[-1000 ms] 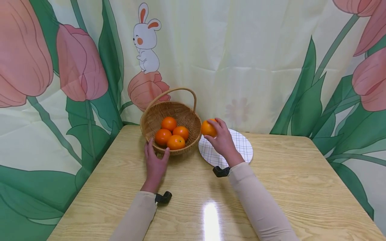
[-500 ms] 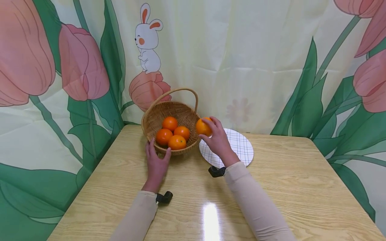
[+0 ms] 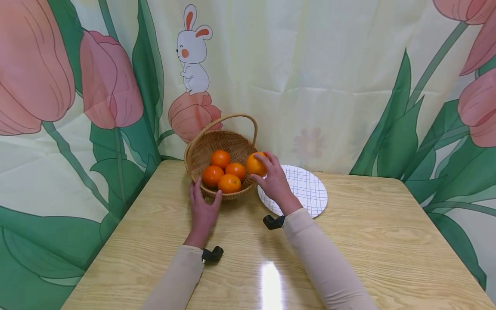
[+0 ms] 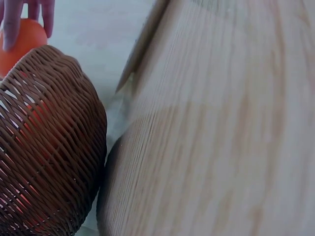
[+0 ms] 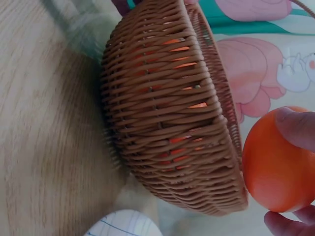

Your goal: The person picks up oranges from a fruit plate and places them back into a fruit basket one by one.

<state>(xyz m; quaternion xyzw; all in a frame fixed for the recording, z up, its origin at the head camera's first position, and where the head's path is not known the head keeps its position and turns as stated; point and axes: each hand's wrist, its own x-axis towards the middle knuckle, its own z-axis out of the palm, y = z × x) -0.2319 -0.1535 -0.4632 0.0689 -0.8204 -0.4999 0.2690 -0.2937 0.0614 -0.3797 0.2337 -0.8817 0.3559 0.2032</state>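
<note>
In the head view, my right hand [image 3: 275,183] grips an orange [image 3: 253,167] between thumb and fingers, at the right rim of a brown wicker basket [image 3: 203,148]. The right wrist view shows this orange [image 5: 275,164] right beside the rim, thumb on one side and fingertips on the other. Several more oranges [image 3: 229,184] lie inside the basket. My left hand [image 3: 203,211] is at the basket's front left, its fingers and thumb spread apart against the rim and outer wall. Through the weave in the left wrist view, patches of orange show behind the basket wall [image 4: 54,132].
A round white mat with a blue grid [image 3: 300,189] lies right of the basket, partly behind my right hand. The wooden table [image 3: 368,241] stretches to the front and right. Behind it hangs a curtain [image 3: 329,86] printed with tulips and a rabbit.
My right hand has carried the orange left, from above the mat to the basket's right rim. The left hand keeps its place at the basket.
</note>
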